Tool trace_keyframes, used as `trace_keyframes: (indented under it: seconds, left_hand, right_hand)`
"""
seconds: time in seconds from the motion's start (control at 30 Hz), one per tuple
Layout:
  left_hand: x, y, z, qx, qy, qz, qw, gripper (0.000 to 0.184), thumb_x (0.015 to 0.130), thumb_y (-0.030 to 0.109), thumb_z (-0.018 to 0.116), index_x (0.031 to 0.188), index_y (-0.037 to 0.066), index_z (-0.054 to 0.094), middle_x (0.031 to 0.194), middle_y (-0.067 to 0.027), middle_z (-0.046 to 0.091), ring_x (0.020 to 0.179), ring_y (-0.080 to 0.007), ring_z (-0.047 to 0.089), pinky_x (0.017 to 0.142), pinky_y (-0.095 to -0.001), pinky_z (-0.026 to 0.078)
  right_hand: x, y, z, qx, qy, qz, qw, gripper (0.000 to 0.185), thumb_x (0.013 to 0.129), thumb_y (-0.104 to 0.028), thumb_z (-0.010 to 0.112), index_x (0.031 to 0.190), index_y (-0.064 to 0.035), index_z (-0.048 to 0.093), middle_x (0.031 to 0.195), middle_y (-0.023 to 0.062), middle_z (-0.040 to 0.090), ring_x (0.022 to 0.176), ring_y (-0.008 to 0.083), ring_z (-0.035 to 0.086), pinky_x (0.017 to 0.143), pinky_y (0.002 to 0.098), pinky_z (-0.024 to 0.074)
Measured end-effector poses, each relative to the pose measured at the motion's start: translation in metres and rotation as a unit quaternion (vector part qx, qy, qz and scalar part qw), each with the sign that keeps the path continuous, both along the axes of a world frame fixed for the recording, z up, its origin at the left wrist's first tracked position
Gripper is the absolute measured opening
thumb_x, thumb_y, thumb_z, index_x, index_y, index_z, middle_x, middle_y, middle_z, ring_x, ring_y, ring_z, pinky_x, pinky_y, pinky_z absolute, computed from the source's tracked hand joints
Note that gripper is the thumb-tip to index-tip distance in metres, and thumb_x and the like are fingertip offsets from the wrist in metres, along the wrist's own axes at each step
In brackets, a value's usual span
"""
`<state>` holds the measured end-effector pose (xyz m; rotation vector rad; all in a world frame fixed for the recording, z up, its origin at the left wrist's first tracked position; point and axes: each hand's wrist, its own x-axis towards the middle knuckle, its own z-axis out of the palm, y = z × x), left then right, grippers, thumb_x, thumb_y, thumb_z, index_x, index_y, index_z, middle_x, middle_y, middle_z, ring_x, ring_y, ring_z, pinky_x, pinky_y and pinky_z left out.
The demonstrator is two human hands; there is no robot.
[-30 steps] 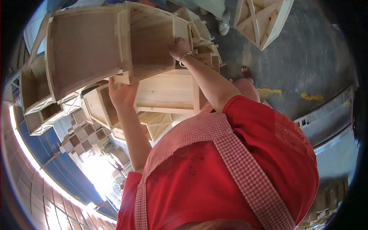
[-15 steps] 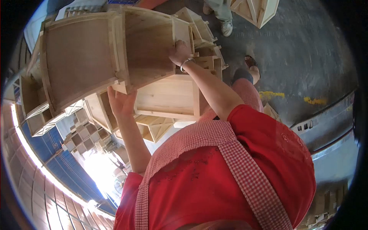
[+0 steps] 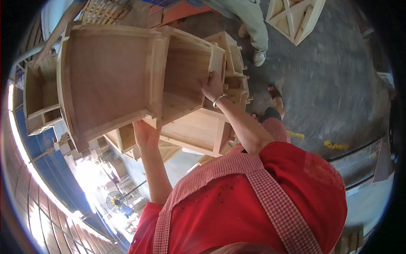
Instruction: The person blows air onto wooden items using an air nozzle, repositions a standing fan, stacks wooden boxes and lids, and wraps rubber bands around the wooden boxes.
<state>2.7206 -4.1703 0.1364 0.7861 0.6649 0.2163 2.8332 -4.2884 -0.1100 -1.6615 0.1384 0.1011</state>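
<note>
A large pale wooden cabinet (image 3: 110,80), with a flat panel on the left and an open compartment on the right, fills the upper left. My left hand (image 3: 146,132) is under its lower edge near the middle rail, gripping from below, its fingertips partly hidden by the wood. Around the edge of the open compartment on the right, my right hand (image 3: 212,86) is closed, with a bracelet at the wrist. Below the cabinet lies another wooden piece (image 3: 194,129) with a framed panel.
More wooden boxes (image 3: 41,91) stand at the left and behind the cabinet. Another person's leg (image 3: 253,29) is at the top centre. A wooden crate with crossed slats (image 3: 294,19) rests on the floor at the top right. A fan (image 3: 115,201) stands at lower left.
The cabinet and both hands on it now appear lower and further right in the view. More of the other person's leg shows at the top.
</note>
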Motion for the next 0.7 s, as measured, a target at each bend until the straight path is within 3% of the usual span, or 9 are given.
trace_keyframes:
  seconds: [0.23, 0.63, 0.7]
  left_hand:
    - [0.013, -0.013, 0.002, 0.012, 0.012, 0.044, 0.999, 0.036, 0.091, 0.035, 0.048, 0.116, 0.010, 0.054, 0.118, -0.0072, 0.056, 0.110, -0.0250, 0.052, 0.089, -0.0453, 0.045]
    - [0.047, -0.022, 0.002, -0.030, -0.042, 0.063, 0.997, 0.032, 0.092, 0.030, 0.048, 0.116, 0.009, 0.051, 0.115, -0.0073, 0.055, 0.107, -0.0247, 0.052, 0.091, -0.0407, 0.045]
    - [0.061, -0.031, 0.006, 0.028, 0.013, 0.106, 0.994, 0.035, 0.092, 0.031, 0.048, 0.119, 0.008, 0.048, 0.117, -0.0082, 0.051, 0.108, -0.0252, 0.049, 0.091, -0.0413, 0.045]
  right_hand:
    - [0.013, -0.005, -0.001, 0.016, 0.016, 0.037, 0.999, 0.039, 0.075, -0.033, 0.068, 0.082, 0.0016, 0.051, 0.065, 0.0172, 0.056, 0.061, 0.0335, 0.056, 0.054, 0.0402, 0.0432]
    - [0.057, -0.005, 0.002, -0.074, 0.017, 0.078, 0.994, 0.034, 0.077, -0.031, 0.065, 0.083, 0.0000, 0.053, 0.069, 0.0179, 0.059, 0.068, 0.0372, 0.059, 0.058, 0.0416, 0.0459]
    - [0.071, -0.006, 0.004, -0.065, -0.035, 0.050, 0.996, 0.034, 0.077, -0.032, 0.065, 0.084, -0.0002, 0.054, 0.069, 0.0185, 0.058, 0.070, 0.0382, 0.059, 0.059, 0.0421, 0.0456]
